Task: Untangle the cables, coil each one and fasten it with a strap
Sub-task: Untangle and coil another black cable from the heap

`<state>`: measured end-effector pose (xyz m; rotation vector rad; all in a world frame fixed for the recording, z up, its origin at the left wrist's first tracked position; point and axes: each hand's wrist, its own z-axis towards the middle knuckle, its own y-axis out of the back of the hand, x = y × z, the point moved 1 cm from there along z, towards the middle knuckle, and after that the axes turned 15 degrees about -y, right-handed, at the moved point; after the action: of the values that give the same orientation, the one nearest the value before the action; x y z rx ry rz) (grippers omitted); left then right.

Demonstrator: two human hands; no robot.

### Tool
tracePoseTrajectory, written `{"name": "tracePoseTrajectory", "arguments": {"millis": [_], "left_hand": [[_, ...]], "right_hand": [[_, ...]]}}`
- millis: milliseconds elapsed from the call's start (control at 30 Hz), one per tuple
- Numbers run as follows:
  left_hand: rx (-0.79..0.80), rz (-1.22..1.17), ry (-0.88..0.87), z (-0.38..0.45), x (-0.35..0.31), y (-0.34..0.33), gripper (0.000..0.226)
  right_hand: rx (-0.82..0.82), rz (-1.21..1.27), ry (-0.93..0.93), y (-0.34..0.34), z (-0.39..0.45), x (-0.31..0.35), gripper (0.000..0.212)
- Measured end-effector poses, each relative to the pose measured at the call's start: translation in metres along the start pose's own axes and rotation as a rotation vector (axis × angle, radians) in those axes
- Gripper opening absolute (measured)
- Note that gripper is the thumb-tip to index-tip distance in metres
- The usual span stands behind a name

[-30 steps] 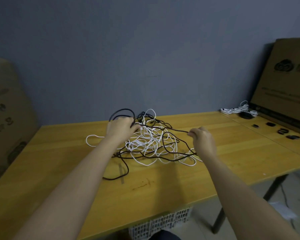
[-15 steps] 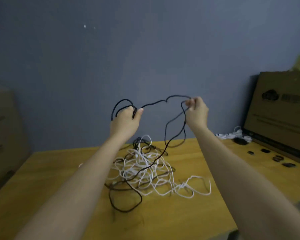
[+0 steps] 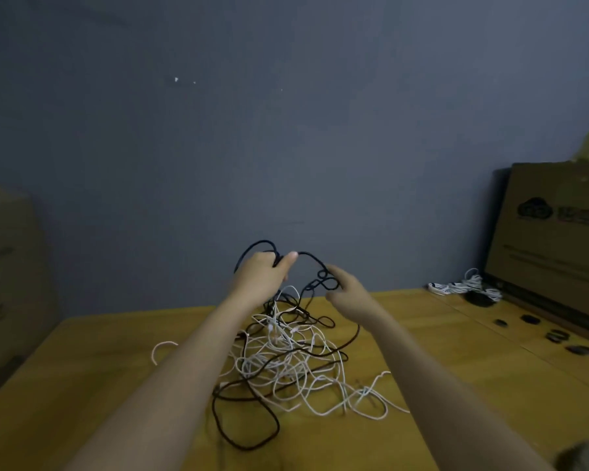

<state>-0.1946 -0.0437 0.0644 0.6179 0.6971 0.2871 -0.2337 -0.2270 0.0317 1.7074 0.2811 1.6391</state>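
A tangle of white cable (image 3: 286,365) and black cable (image 3: 245,426) lies on the yellow wooden table (image 3: 82,402). My left hand (image 3: 261,275) grips a raised loop of the black cable above the heap, thumb pointing right. My right hand (image 3: 346,288) holds the same black cable a little lower and to the right, where it forms small loops by my fingers. The black strand arcs between both hands. A coiled white cable (image 3: 463,286) lies at the table's far right. Several small black straps (image 3: 555,336) lie near it.
A cardboard box (image 3: 555,239) leans at the right behind the straps, and another cardboard sheet (image 3: 7,283) stands at the left. A grey wall runs behind the table. A dark object (image 3: 480,298) sits by the coiled white cable.
My right hand has dropped and moved left, closer to my left hand, letting the black cable's arc shorten. The hanging black loop has sunk back toward the heap.
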Motion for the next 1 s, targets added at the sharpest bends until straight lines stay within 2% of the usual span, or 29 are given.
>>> {"name": "tracePoseTrajectory", "arguments": {"millis": [67,200,300,367,467,567,633,667,733,767,867,933,1000], "left_hand": [[0.017,-0.017,0.008,-0.002,-0.001,-0.006,0.053],[0.003,-0.113,0.012,-0.005,-0.006,-0.011,0.058],[0.017,-0.212,0.018,-0.01,-0.01,-0.008,0.059],[0.038,-0.31,0.037,-0.015,-0.012,-0.005,0.056],[0.069,-0.52,0.049,-0.02,-0.016,0.001,0.051],[0.08,-0.724,-0.011,-0.022,-0.016,0.016,0.042],[0.113,-0.805,-0.074,-0.026,-0.017,0.025,0.037],[0.129,-0.82,-0.099,-0.028,-0.018,0.026,0.036],[0.163,-0.829,-0.106,-0.033,-0.02,0.027,0.037],[0.177,-0.841,-0.095,-0.036,-0.021,0.026,0.037],[0.154,-0.956,-0.027,-0.041,-0.018,0.022,0.036],[0.089,-1.045,0.014,-0.04,-0.018,0.02,0.037],[0.037,-1.051,0.019,-0.038,-0.02,0.016,0.037]], "right_hand": [[-0.073,-0.051,0.06,-0.012,-0.006,-0.005,0.059],[-0.179,0.181,0.182,-0.029,-0.018,-0.007,0.024],[-0.332,0.519,0.143,-0.017,-0.027,0.0,0.031],[-0.413,0.588,0.097,-0.004,-0.023,0.006,0.028],[-0.504,0.428,0.158,0.013,-0.019,0.02,0.022],[-0.7,-0.093,0.361,0.031,-0.01,0.021,0.022],[-0.639,-0.313,0.367,0.037,-0.004,0.019,0.022],[-0.541,-0.315,0.324,0.039,-0.001,0.018,0.025],[-0.349,-0.138,0.259,0.037,-0.003,0.02,0.026],[-0.327,-0.032,0.249,0.033,-0.005,0.02,0.022],[-0.507,-0.002,0.337,0.013,-0.013,0.016,0.011],[-0.627,-0.133,0.417,-0.006,-0.019,0.007,0.011],[-0.776,-0.351,0.444,-0.025,-0.022,-0.007,0.023]]}}
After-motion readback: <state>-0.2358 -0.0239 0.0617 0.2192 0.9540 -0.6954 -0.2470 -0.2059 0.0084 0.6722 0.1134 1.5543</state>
